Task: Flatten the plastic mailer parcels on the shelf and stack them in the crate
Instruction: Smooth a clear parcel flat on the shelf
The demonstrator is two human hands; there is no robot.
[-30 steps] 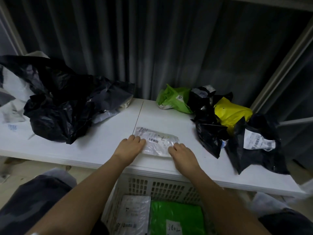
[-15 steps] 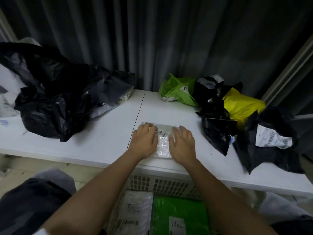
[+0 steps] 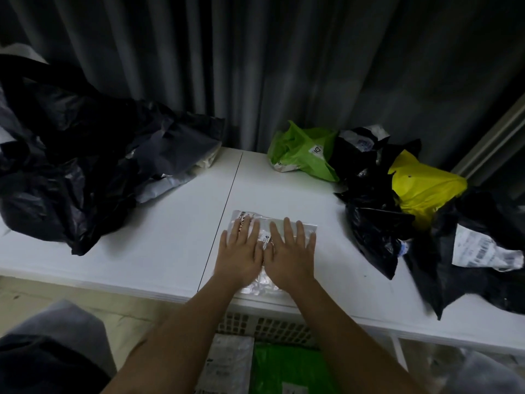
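While both hands are lying flat on the clear mailer (image 3: 287,223), no grip is closing on it: fingers are straight and spread, palms pressing down. Left hand (image 3: 241,248) is covering the mailer's left half, right hand (image 3: 289,251) the right half, thumbs nearly touching in the middle. The mailer is lying on the white shelf (image 3: 159,240) close to its front edge, just right of the seam line, sticking out past the fingertips at the far edge and showing crinkled plastic under the wrists at the near edge. A printed label is showing between the two hands. The crate (image 3: 272,328) is sitting below the shelf's front edge, directly under the forearms, with a grey-white mailer (image 3: 227,362) and a green mailer (image 3: 287,365) lying flat side by side inside. Unflattened parcels are sitting well apart from the hands: a black heap (image 3: 71,172) at the left, and at the right a cluster with a lime green parcel (image 3: 301,152), a yellow parcel (image 3: 423,189) and black parcels (image 3: 375,223), one carrying a white shipping label (image 3: 480,248). A grey curtain (image 3: 255,66) is hanging behind the shelf.
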